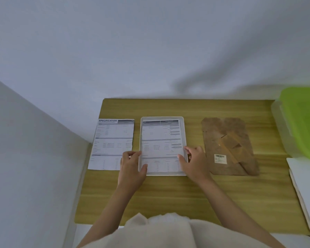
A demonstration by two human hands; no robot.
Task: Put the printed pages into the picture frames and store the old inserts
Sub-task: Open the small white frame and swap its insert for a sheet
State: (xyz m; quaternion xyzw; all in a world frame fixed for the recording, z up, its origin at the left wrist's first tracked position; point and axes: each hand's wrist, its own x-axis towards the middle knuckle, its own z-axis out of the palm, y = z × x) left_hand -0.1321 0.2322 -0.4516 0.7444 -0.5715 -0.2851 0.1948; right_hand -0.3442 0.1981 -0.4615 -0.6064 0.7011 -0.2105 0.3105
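Left hand [132, 164] and right hand [192, 161] pinch the printed page [161, 145] edges inside the white picture frame [184, 133]; square corners evenly; press flat before fitting the backing board [229, 147].

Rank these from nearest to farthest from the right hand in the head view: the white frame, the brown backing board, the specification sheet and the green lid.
1. White frame: the right hand touches its right edge.
2. Brown backing board: just to the hand's right.
3. Specification sheet: left of the frame, beyond the left hand.
4. Green lid: far right table edge.
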